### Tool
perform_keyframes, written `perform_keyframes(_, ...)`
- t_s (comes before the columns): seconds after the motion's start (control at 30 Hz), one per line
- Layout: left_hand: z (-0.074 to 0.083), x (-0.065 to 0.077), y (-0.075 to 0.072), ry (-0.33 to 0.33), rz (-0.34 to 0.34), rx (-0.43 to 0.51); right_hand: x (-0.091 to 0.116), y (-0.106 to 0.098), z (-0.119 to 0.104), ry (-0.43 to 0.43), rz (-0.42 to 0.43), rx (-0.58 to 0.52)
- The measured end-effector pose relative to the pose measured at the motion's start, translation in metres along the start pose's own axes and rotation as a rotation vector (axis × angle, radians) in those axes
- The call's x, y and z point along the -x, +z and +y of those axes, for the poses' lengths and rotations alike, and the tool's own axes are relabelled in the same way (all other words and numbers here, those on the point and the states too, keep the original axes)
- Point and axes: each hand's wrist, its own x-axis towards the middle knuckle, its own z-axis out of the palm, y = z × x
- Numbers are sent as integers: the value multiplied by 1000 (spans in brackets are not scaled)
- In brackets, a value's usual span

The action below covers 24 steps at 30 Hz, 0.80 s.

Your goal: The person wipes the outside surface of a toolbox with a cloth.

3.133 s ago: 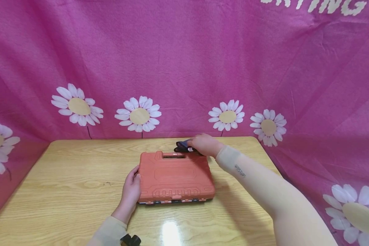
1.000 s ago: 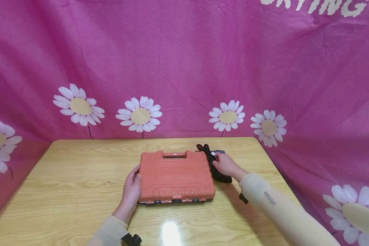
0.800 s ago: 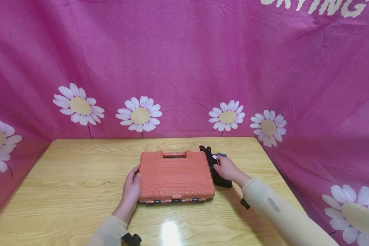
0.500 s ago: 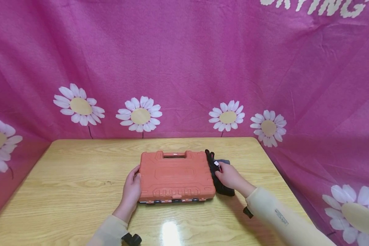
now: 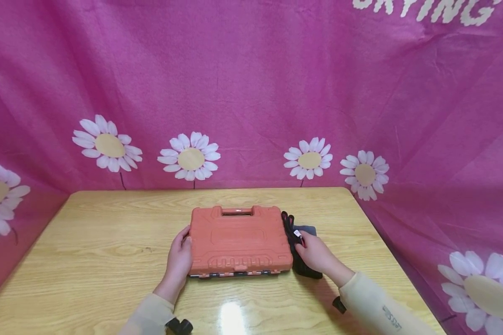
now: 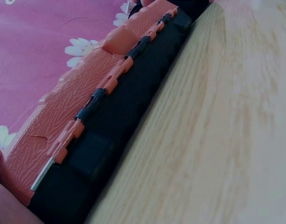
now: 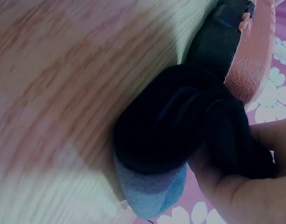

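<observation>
An orange plastic carry case (image 5: 239, 235) with a black underside (image 6: 94, 154) lies flat on the table, its handle at the far side. My left hand (image 5: 179, 257) rests against the case's left side, thumb and fingers at the edge. To the right of the case, my right hand (image 5: 316, 253) pinches a soft black cloth bundle (image 5: 305, 270) between thumb and fingers. The bundle has narrow loops at its far end, a small white tag (image 5: 297, 233) and a grey-blue part (image 7: 152, 192). It lies close along the case's right side, partly hidden by the hand.
The wooden table (image 5: 109, 260) has rounded far corners. A pink curtain (image 5: 251, 93) printed with white daisies hangs behind it and along both sides. A dark wrist device (image 5: 179, 326) sits at the left sleeve, another dark piece (image 5: 339, 304) at the right sleeve.
The right hand has carried the black bundle from behind the case's far right corner round to its right side, then nearer to me. Left hand and case have stayed in place.
</observation>
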Motion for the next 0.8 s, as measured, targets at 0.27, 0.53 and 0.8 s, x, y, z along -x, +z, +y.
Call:
perform_keyframes(0.27,1,1,0,-4,-11,5,2,0,0,-13,8,-21)
perform_keyframes(0.53,0,2,1,-8,-10,10,15,-1,1,-47,25,-8)
perform_keyframes(0.8,-1,0,0,1,-6,9,31,-1,0,-56,27,-15)
